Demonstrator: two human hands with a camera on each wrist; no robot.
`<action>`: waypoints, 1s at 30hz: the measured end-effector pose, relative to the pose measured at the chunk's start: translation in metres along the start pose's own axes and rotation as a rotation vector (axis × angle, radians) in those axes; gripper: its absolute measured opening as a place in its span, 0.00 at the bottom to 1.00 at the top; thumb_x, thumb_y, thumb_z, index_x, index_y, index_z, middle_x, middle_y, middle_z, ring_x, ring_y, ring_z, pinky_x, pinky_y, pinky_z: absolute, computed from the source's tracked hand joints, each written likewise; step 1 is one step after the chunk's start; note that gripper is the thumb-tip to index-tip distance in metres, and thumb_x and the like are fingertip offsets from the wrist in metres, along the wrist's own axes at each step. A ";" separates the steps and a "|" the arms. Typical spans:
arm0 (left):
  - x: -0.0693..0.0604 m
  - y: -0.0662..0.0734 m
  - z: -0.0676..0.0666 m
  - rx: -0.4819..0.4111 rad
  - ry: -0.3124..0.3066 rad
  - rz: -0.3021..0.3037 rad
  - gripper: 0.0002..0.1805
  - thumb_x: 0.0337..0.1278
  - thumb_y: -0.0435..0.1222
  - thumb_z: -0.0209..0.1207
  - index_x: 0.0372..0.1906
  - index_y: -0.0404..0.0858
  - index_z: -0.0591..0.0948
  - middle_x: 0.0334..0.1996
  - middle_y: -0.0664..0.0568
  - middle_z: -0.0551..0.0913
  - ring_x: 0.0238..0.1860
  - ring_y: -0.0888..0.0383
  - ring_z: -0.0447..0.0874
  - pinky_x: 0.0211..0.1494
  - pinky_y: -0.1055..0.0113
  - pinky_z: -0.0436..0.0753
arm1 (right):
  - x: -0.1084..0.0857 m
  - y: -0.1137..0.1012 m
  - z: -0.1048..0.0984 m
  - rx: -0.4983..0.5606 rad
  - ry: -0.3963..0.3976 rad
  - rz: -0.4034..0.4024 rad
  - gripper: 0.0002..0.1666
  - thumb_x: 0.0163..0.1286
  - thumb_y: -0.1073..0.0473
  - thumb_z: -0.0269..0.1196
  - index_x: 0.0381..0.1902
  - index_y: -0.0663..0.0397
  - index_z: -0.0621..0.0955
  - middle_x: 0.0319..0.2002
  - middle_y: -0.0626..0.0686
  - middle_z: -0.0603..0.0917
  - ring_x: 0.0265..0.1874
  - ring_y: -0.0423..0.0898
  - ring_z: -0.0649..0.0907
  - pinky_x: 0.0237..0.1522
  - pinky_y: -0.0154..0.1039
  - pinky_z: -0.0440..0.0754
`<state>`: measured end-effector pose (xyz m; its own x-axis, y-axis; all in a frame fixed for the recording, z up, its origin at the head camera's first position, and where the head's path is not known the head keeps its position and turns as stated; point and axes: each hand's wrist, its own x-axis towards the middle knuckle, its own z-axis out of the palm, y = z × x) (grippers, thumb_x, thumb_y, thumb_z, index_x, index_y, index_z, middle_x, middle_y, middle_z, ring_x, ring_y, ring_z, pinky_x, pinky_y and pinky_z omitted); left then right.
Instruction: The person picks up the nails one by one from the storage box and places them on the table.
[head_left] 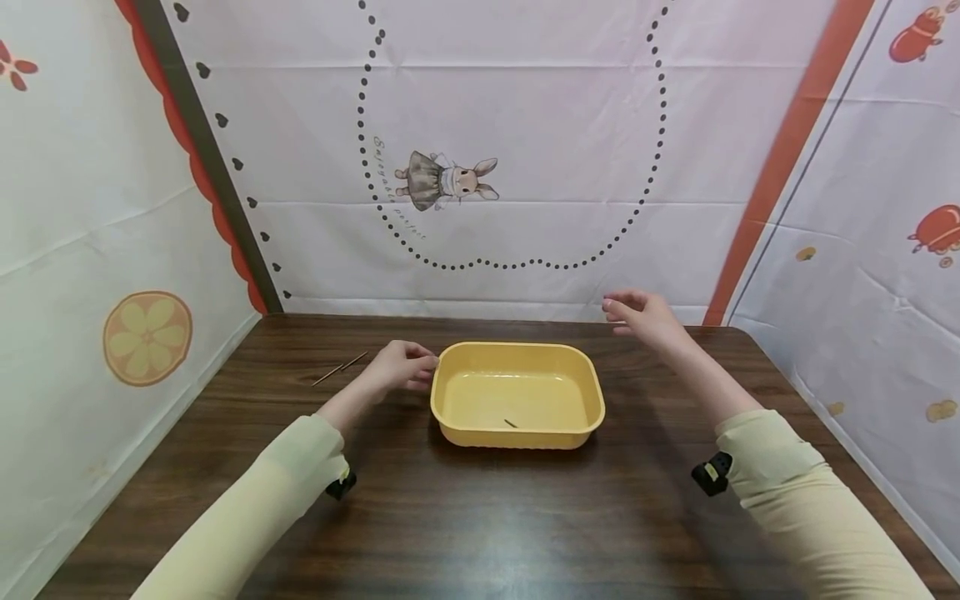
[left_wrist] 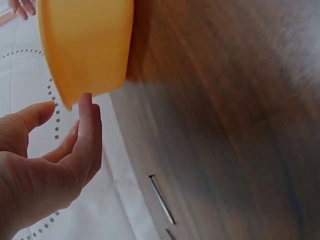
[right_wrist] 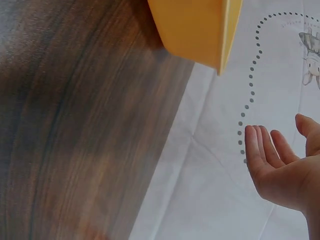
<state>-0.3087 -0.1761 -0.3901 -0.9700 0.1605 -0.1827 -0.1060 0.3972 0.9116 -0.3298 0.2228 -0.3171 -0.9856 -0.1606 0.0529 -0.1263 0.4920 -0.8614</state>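
A yellow plastic basin [head_left: 517, 437] sits on the dark wooden table. At its left rim is my left hand [head_left: 401, 365], thumb and fingers parted about the far corner. In the left wrist view, a fingertip of this left hand [left_wrist: 65, 165] overlaps the basin's wall [left_wrist: 87, 45]; I cannot tell whether it touches. My right hand [head_left: 637, 315] is raised beyond the basin's right side, holding nothing, its fingers loosely bent. A short thin dark nail [head_left: 511, 423] lies inside the basin. Left of my left hand, a nail [left_wrist: 161, 200] lies on the table beside another thin piece.
The wooden table [head_left: 480, 525] runs back to a white printed cloth [head_left: 525, 125] with a rabbit figure. More cloth hangs along the left [head_left: 75, 250] and right [head_left: 885, 292] sides. Black wrist devices [head_left: 712, 473] are strapped under both sleeves.
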 end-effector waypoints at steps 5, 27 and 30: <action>-0.003 -0.003 0.005 -0.010 -0.003 0.009 0.20 0.68 0.37 0.57 0.54 0.23 0.78 0.49 0.32 0.83 0.38 0.57 0.88 0.43 0.65 0.91 | 0.003 -0.006 0.000 -0.084 0.040 -0.057 0.31 0.76 0.47 0.55 0.67 0.62 0.71 0.63 0.65 0.77 0.60 0.58 0.78 0.52 0.38 0.87; -0.014 0.000 0.012 0.006 -0.021 -0.006 0.20 0.69 0.34 0.55 0.59 0.24 0.76 0.49 0.32 0.83 0.44 0.51 0.88 0.40 0.64 0.91 | 0.009 -0.046 -0.006 -0.298 0.054 -0.241 0.23 0.75 0.51 0.57 0.61 0.58 0.79 0.57 0.61 0.83 0.53 0.55 0.83 0.49 0.37 0.85; -0.014 0.000 0.012 0.000 -0.017 -0.008 0.20 0.69 0.34 0.56 0.58 0.25 0.76 0.49 0.32 0.83 0.42 0.52 0.88 0.39 0.64 0.91 | 0.011 -0.048 -0.006 -0.328 0.074 -0.265 0.22 0.74 0.51 0.58 0.59 0.58 0.80 0.56 0.61 0.85 0.52 0.55 0.84 0.48 0.39 0.85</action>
<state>-0.2922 -0.1676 -0.3918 -0.9654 0.1725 -0.1956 -0.1132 0.3988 0.9100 -0.3356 0.2021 -0.2721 -0.9180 -0.2626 0.2972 -0.3940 0.6898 -0.6074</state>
